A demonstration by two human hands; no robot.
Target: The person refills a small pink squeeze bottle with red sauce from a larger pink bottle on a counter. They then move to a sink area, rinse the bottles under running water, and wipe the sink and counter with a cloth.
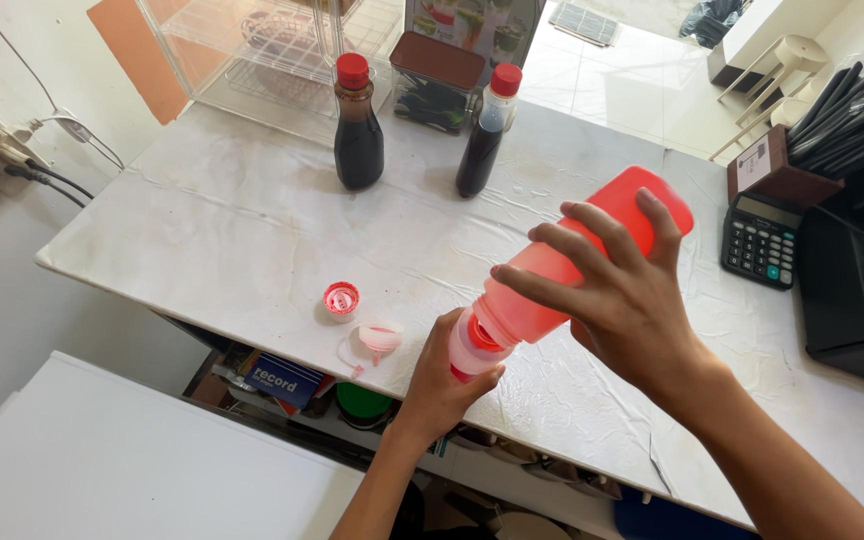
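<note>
My right hand (622,295) grips a large translucent red plastic bottle (577,265), tilted with its neck pointing down and left. Its mouth meets a small clear bottle (472,350) that my left hand (442,385) holds upright at the counter's front edge. On the white counter (252,230) to the left of my left hand lie a small red cap (341,299) and a pale funnel-like piece (380,338).
Two dark sauce bottles with red caps (358,125) (484,135) stand at the back, before a clear acrylic case (252,50) and a dark lidded box (437,80). A black calculator (762,240), a holder of black straws (832,120) and a black machine (857,290) occupy the right.
</note>
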